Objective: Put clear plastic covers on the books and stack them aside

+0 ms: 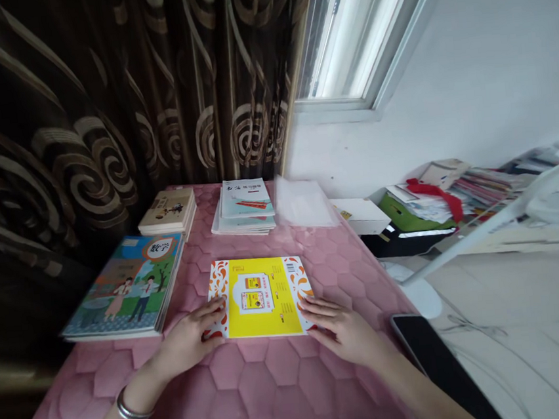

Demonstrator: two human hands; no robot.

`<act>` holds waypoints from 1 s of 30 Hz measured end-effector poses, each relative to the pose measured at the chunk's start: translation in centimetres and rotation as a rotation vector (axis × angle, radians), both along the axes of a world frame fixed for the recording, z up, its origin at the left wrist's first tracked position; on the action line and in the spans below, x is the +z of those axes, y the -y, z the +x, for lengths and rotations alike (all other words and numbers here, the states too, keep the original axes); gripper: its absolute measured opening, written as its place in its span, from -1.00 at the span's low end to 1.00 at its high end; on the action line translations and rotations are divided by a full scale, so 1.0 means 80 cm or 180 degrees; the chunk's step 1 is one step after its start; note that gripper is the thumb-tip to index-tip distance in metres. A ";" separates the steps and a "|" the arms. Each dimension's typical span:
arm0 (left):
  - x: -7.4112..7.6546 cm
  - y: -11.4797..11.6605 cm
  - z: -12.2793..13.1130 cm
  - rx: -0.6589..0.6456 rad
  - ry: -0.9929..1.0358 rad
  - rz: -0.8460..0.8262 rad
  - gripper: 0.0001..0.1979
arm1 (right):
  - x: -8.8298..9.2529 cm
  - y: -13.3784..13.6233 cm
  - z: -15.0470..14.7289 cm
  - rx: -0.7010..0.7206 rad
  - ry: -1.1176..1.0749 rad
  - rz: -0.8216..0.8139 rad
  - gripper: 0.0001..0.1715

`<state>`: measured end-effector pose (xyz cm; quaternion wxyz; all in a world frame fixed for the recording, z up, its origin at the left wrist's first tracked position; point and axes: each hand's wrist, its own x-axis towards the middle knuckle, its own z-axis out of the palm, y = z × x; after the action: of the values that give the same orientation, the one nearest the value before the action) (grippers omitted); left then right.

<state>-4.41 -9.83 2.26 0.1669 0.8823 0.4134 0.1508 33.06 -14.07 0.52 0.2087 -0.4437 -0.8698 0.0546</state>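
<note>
A yellow book (261, 297) with orange-and-white patterned ends lies flat on the pink padded table cover (256, 376). My left hand (195, 333) touches its left edge, thumb apart from the fingers, which rest on the patterned end. At the right edge, my right hand (340, 329) has its fingers on the cover and its thumb near the lower corner. Both hands hold the book by its sides. A silver bangle circles my left wrist.
Textbooks with a colourful cover (129, 286) lie at left, a brown book stack (168, 210) behind them. Pale booklets (245, 203) and clear plastic sleeves (303, 202) lie at the back. A black device (437, 365) borders the right edge.
</note>
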 end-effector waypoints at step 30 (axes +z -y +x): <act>0.026 0.017 0.035 0.0652 0.0374 0.2923 -0.78 | 0.024 -0.027 -0.002 -0.0677 -0.0398 0.0455 -0.65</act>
<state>-1.57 -11.16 4.32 -0.2331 0.8095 0.3787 0.3834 32.91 -11.92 2.48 0.2981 -0.5131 -0.8049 -0.0024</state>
